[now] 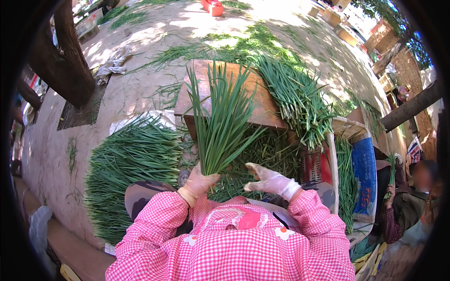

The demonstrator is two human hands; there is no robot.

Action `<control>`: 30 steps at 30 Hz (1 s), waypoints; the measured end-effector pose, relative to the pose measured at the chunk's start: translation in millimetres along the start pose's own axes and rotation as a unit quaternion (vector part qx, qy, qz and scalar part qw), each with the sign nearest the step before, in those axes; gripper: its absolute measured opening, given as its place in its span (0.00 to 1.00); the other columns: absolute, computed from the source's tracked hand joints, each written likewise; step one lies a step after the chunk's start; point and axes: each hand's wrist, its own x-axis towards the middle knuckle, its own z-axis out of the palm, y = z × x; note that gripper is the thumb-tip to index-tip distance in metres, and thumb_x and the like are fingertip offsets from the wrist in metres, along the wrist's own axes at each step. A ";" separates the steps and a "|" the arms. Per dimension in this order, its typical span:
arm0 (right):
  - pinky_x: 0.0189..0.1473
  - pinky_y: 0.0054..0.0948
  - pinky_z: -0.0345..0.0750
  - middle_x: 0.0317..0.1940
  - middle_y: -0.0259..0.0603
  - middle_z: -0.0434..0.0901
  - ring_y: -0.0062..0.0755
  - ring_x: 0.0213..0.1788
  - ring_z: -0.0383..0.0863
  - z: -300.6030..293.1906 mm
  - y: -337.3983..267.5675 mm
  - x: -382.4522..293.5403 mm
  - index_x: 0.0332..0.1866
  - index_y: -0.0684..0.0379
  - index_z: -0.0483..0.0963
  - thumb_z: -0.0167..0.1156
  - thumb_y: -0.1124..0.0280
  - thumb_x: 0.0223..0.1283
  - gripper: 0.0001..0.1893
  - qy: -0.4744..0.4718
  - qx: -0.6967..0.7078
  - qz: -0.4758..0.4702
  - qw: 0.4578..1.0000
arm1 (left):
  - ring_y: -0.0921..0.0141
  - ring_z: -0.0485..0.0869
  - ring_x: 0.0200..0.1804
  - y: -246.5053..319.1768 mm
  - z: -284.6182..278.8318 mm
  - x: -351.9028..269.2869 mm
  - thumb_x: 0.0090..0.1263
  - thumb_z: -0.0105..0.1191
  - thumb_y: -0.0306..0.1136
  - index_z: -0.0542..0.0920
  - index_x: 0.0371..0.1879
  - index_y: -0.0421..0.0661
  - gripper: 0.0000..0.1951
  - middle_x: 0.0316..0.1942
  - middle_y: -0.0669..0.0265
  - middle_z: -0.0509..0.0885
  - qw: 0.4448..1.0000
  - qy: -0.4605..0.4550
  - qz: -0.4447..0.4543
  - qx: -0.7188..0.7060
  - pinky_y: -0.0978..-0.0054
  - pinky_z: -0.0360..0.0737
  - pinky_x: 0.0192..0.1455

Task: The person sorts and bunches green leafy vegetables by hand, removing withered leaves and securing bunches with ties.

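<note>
In the head view my gloved left hand (199,182) grips a bundle of green garlic chives (221,123) by the stem ends, the leaves fanning upward. My right hand (269,178), also in a pale glove, is held apart from the bundle with its fingers spread and nothing in it. Behind the bundle stands a low wooden bench (267,95). A loose heap of chives (291,95) hangs over its right end. To my left lies a large, neatly stacked pile of chives (135,172).
At right stands a box with a blue side panel (364,172), holding chives (344,175). A red plastic crate (316,165) is partly hidden below the heap. Loose leaves (253,42) litter the ground. A tree trunk (66,66) rises at left; another person (404,203) sits at far right holding chives.
</note>
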 end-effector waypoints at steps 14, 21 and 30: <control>0.55 0.28 0.72 0.47 0.33 0.77 0.26 0.49 0.76 51.0 -18.6 68.2 0.55 0.59 0.71 0.68 0.63 0.51 0.26 -0.017 0.565 -0.115 0.817 | 0.73 0.71 0.55 19.3 8.2 -0.4 0.54 0.64 0.31 0.59 0.64 0.42 0.38 0.55 0.66 0.71 0.991 -0.084 0.070 -0.080 0.74 0.67 0.60; 0.49 0.27 0.74 0.45 0.33 0.77 0.26 0.45 0.76 40.8 -25.9 56.6 0.54 0.59 0.71 0.69 0.58 0.49 0.28 0.008 0.476 -0.123 0.871 | 0.69 0.79 0.46 27.5 10.4 -5.5 0.55 0.66 0.39 0.68 0.57 0.43 0.32 0.46 0.64 0.78 0.936 -0.198 -0.073 -0.283 0.71 0.78 0.50; 0.28 0.19 0.73 0.30 0.30 0.78 0.17 0.30 0.75 32.5 -44.4 58.9 0.45 0.59 0.74 0.65 0.49 0.52 0.24 -0.016 0.385 -0.098 0.918 | 0.72 0.81 0.33 10.3 5.2 -6.8 0.58 0.60 0.25 0.71 0.52 0.45 0.22 0.41 0.59 0.80 0.887 -0.213 -0.172 -0.371 0.73 0.79 0.36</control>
